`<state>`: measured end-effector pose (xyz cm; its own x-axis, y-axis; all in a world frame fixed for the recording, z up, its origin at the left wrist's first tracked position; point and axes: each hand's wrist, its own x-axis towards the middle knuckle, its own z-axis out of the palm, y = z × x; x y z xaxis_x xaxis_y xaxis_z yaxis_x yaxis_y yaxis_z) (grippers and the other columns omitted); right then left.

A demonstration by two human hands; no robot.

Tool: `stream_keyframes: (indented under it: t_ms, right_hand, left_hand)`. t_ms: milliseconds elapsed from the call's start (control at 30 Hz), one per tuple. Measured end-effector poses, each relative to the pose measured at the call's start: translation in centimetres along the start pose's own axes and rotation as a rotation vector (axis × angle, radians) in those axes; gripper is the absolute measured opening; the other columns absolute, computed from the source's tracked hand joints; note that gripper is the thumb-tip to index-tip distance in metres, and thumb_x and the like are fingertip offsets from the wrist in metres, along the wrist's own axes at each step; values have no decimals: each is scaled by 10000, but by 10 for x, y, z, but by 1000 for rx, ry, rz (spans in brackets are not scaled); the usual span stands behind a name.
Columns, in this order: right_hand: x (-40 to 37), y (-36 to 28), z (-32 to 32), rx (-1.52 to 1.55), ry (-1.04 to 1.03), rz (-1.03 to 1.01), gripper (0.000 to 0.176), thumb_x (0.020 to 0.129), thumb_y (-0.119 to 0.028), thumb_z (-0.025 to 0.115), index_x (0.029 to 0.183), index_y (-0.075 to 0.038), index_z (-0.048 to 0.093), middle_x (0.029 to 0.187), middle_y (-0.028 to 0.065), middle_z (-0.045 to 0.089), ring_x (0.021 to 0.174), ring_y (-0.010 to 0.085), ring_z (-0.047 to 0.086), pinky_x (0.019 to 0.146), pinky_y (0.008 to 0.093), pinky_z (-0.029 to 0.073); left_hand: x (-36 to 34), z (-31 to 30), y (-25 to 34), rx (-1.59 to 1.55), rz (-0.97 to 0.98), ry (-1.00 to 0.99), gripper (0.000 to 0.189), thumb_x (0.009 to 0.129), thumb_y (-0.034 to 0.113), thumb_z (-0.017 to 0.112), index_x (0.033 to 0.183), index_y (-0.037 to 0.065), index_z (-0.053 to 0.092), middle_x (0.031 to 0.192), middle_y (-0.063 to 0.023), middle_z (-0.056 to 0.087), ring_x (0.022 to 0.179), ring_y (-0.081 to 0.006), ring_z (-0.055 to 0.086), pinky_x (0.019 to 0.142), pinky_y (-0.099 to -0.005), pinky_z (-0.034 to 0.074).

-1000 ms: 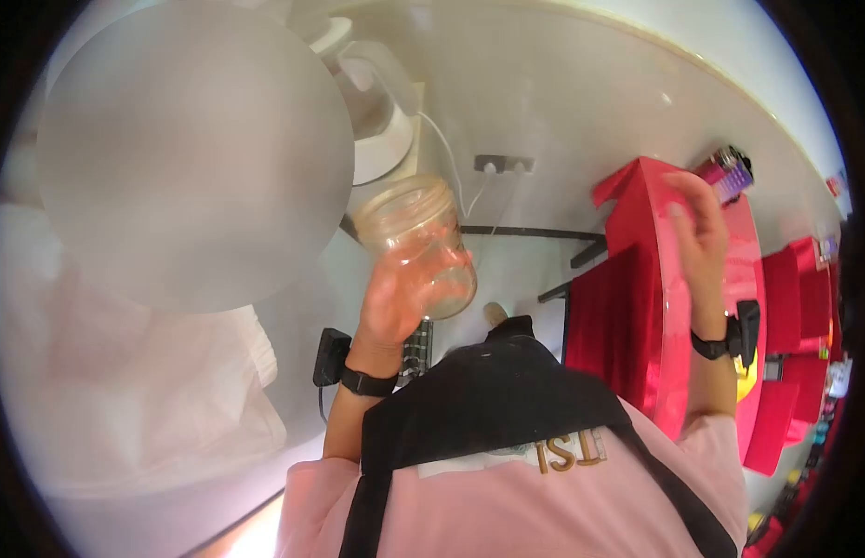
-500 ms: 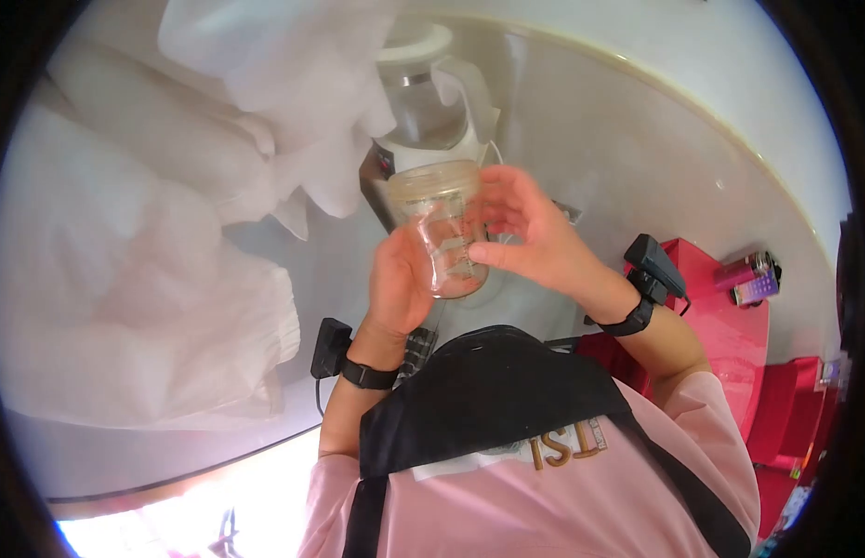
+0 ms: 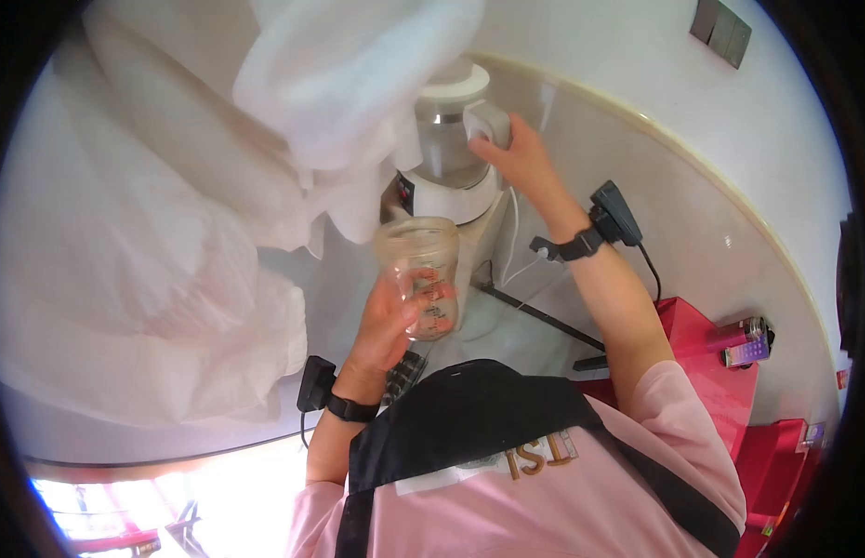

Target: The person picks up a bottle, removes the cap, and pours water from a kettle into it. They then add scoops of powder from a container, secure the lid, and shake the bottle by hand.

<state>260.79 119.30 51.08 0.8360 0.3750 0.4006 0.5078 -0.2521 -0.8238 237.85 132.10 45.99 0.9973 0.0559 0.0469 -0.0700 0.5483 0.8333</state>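
A clear glass baby bottle [image 3: 419,253] stands upright and uncapped in my left hand [image 3: 384,325]. Printed measuring marks run down its side, and my fingers show through the glass. Farther back is a glass kettle [image 3: 446,153] with a white lid, sitting on a white base [image 3: 455,201]. My right hand [image 3: 525,169] reaches out to it, thumb and fingers closed around its white handle [image 3: 488,121]. The bottle's rim is just in front of the kettle base.
White cloth [image 3: 163,260] hangs over the left side, partly overlapping the kettle. A red table [image 3: 711,363] on the right holds a dark red can [image 3: 737,333] and a small purple-screened device [image 3: 748,351]. Behind runs a curved wall with a switch [image 3: 720,33]; a white cord trails beside the kettle.
My right hand has left the bottle and moved forward onto the kettle handle. The bottle stays in my left hand, now lower in view. The camera view has shifted.
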Motion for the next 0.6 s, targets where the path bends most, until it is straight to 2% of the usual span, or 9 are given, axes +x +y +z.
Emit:
stream_keyframes:
  t_ms: [33,67,267,500,600]
  right_hand:
    - [5,6,7,123,21,63,462,718,-241,654,1043,29,468,824,125,577,695,180,567,589,293,453]
    - [6,10,13,245,43,125,430,715,-235,652,1013,31,492,765,118,590,630,170,570,542,282,450]
    - [0,7,20,508,157,169,346,701,-205,662,940,28,569,734,69,593,573,115,539,507,237,422]
    - [10,16,25,539,256,127,325,692,-182,677,927,25,591,710,38,577,536,88,483,469,232,385]
    - [9,19,24,559,330,109,267,693,-172,679,869,13,600,681,22,564,535,72,469,456,228,366]
  left_hand:
    - [0,-4,-2,-1,8,-24,685,736,252,638,1275,101,243,1115,-92,389,1050,-300,480,700,-396,504]
    - [-1,-6,-3,0,9,-17,685,736,252,638,1275,101,243,1115,-92,389,1050,-300,480,700,-396,504]
    - [-2,-1,1,10,12,34,710,744,263,634,1297,107,218,1202,-106,373,1009,-282,511,701,-362,510]
    - [2,-10,-2,-6,53,1,697,764,227,620,1306,103,199,1241,-117,351,996,-275,521,724,-344,497]
    - [-1,-16,-6,-15,55,0,663,777,205,603,1298,96,207,1239,-122,352,999,-275,520,734,-347,491]
